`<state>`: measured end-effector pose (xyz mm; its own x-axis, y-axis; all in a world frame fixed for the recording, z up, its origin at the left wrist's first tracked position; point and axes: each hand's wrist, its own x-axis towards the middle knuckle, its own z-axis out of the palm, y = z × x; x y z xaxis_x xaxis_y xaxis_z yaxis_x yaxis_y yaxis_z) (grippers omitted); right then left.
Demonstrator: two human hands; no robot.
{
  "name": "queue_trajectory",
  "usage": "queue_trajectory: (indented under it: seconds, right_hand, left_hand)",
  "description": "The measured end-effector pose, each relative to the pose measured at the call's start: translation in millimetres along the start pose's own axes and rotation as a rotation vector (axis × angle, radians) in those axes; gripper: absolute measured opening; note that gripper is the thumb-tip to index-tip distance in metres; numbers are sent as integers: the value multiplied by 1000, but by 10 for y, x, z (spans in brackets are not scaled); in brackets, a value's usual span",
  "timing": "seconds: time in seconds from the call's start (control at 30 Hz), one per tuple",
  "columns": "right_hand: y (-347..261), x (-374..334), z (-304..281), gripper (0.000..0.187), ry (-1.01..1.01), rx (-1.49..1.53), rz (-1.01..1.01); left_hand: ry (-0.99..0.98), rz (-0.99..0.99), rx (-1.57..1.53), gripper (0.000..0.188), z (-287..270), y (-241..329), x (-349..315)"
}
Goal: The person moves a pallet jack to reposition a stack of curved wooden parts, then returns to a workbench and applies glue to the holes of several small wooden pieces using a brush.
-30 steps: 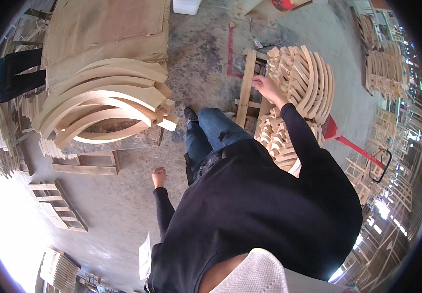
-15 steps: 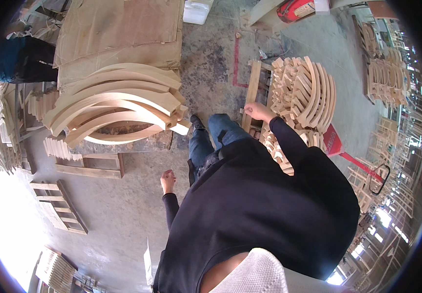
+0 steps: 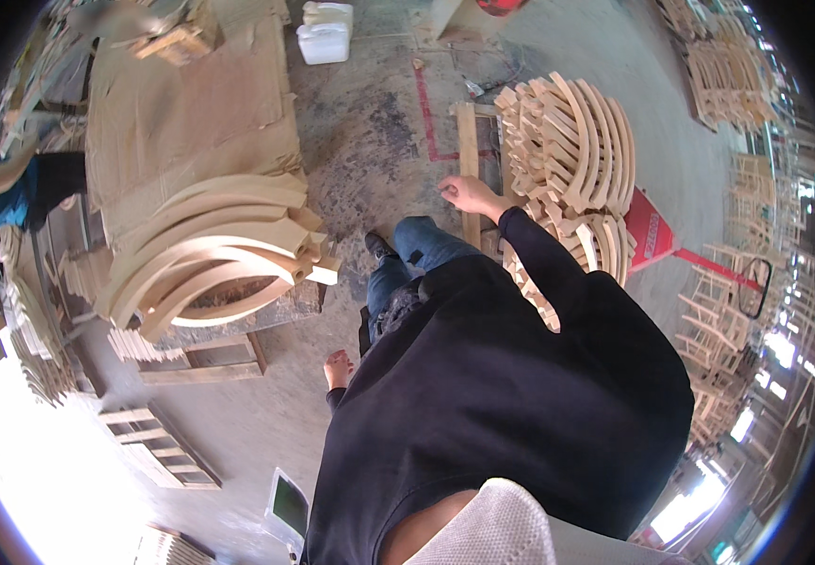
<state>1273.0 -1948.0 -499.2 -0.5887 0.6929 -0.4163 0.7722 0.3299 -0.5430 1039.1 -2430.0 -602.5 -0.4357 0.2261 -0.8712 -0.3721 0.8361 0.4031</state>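
Observation:
My right hand point(image 3: 464, 193) hangs with curled fingers in front of the stacked curved wooden parts point(image 3: 568, 141); I see nothing in it. My left hand point(image 3: 339, 368) is low at my left side, its fingers loosely curled and no object showing. Ahead and to the left, a pile of broad curved wooden pieces point(image 3: 214, 250) lies on a table covered with cardboard point(image 3: 191, 122). Both hands are apart from the wood. My legs are in mid-stride between the table and the stack.
A red pallet jack point(image 3: 648, 231) stands by the right stack, beside a wooden pallet point(image 3: 469, 141). White plastic jugs point(image 3: 324, 38) sit on the floor ahead. At far left is a person in a blue shirt point(image 3: 12, 193). Slatted pallets point(image 3: 163, 447) lie behind left; chair frames point(image 3: 723, 348) line the right.
My view has turned and shifted, so the table pile appears lower and more of the far tabletop shows. My right hand has swung forward; my left hand has drawn closer to my body.

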Motion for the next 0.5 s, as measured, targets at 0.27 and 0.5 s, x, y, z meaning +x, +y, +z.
queue_trajectory:
  seconds: [0.27,0.5]
  right_hand:
    - [1290,-654,182,32,34,-50,188]
    - [2582,-590,303,24,-148,-241,85]
  left_hand:
    - [-246,98,99,23,106,815,366]
    - [-269,266,482,19,760,1631,222]
